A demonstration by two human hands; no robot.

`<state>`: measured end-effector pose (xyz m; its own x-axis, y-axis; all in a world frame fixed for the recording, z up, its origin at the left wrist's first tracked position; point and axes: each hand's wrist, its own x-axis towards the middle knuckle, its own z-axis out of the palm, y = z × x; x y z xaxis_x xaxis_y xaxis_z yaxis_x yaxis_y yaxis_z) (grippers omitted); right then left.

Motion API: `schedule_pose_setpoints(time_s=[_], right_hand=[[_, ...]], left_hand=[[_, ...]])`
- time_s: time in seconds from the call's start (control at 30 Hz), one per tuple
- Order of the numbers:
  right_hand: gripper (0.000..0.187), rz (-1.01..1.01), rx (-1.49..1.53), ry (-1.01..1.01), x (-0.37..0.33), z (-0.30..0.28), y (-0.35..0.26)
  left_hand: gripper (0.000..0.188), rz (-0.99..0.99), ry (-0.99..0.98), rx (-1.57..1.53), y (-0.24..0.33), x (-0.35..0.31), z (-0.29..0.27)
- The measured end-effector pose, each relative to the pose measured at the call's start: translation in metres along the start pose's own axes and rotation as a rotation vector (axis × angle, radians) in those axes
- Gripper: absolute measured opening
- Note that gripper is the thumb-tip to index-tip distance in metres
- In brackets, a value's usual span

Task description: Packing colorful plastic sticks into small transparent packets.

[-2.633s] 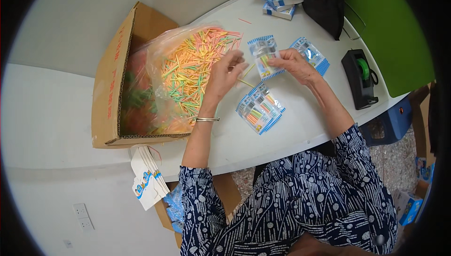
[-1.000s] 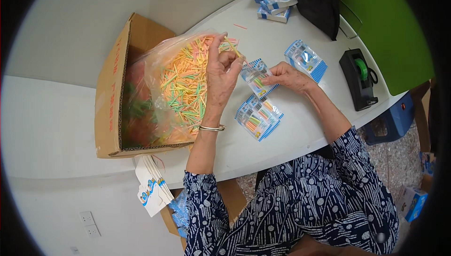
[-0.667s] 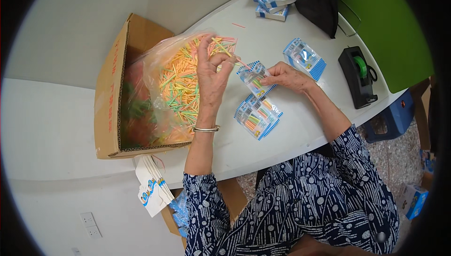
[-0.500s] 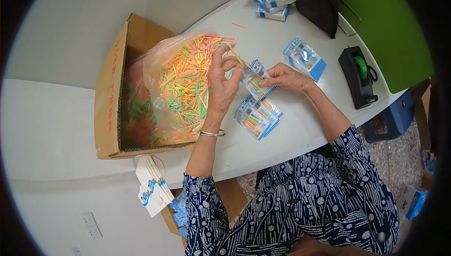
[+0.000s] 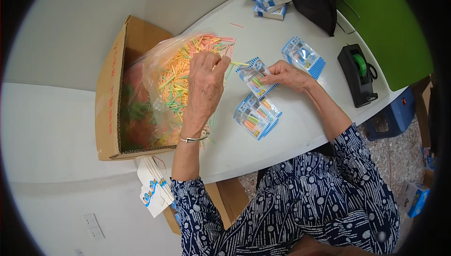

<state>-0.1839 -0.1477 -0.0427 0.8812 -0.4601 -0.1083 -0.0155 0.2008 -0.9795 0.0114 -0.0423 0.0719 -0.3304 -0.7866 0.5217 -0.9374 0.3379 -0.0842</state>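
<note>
While the right hand [image 5: 291, 76] grips a see-through packet [image 5: 252, 73] at the dial's centre, the left hand [image 5: 205, 84] holds a yellow stick [image 5: 241, 64] toward its end.

Taking the wearer's body as six o'clock, I see the right thumb pressed closed on the packet and the left fingertips pinched on the stick. Coloured sticks show inside this packet, so I judge it partly filled; the striped packets [image 5: 251, 123] at six o'clock look filled, while I cannot tell about the packets [image 5: 307, 58] at two. Much seems left: a big heap of loose sticks [image 5: 177, 80] lies at nine, in a cardboard carton [image 5: 107, 96]. Blue-and-white packets carry printed labels, too small to read from here; red characters run down the carton.
</note>
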Motion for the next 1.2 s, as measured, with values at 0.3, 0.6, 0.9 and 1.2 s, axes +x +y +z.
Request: schedule_pose_setpoints(time_s=[0.3, 0.6, 0.9, 1.2], right_hand=[[0.025, -0.013, 0.011, -0.067, 0.001, 0.004, -0.001], [0.025, -0.034, 0.105, -0.043, 0.000, 0.000, -0.002], [0.029, -0.085, 0.125, 0.000, 0.000, -0.001, -0.002], [0.027, -0.112, 0.117, -0.009, -0.001, 0.009, -0.003]], left_hand=[[0.028, 0.092, -0.167, -0.208, 0.009, 0.001, 0.014], [0.031, -0.563, -0.085, -0.918, 0.015, -0.014, 0.043], [0.038, -0.624, -0.176, -1.056, 0.021, -0.006, 0.041], [0.040, -0.555, -0.061, -0.992, 0.019, -0.009, 0.047]])
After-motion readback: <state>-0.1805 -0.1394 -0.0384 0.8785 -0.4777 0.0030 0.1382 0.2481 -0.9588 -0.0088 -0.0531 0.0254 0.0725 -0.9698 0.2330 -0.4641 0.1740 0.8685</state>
